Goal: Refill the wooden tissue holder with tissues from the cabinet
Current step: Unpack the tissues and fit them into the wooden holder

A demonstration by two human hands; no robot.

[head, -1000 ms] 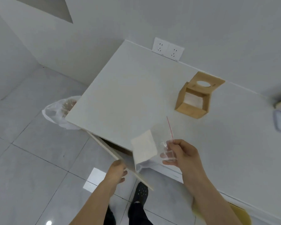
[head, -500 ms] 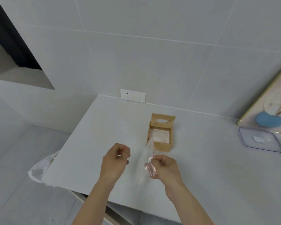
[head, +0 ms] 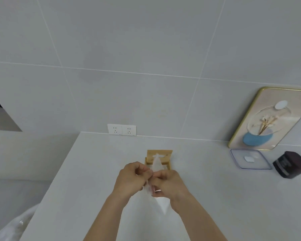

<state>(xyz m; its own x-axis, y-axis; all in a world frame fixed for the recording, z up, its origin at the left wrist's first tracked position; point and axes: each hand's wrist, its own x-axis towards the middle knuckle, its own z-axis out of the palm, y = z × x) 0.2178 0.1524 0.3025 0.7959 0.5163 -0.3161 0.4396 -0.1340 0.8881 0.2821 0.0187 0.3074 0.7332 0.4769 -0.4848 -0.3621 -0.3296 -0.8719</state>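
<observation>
A: Where is the tissue pack found, and how is it held?

B: It is held above the white counter, at about 6 o'clock from the wooden tissue holder and near it. The left hand and the right hand are brought together over its upper end, touching or nearly so. The fingers of both are curled in and pinched on the thin wrapper; whether film or tissue is pinched cannot be told.

A: What is seen of the pack itself?

B: A pale, clear-wrapped block is seen, one corner hanging out at 6 o'clock below the right hand and a peak of film or tissue rising at 12 o'clock, in front of the holder's top plate. The pack does not appear to be seated inside yet.

A: How can it be expected to handle?

B: It is judged light and soft, easily squashed. The film is likely slippery and thin, so a pinch at the seam is called for if it is to be torn open. The tissues will probably tear if one sheet is pulled hard.

A: Where should hold be taken for loading?

B: The block is best gripped by its two broad faces, kept flat, and slid in through the holder's open side at 6 o'clock. The holder looks light too, and might be pushed toward the wall socket at 11 o'clock unless it is steadied.
</observation>
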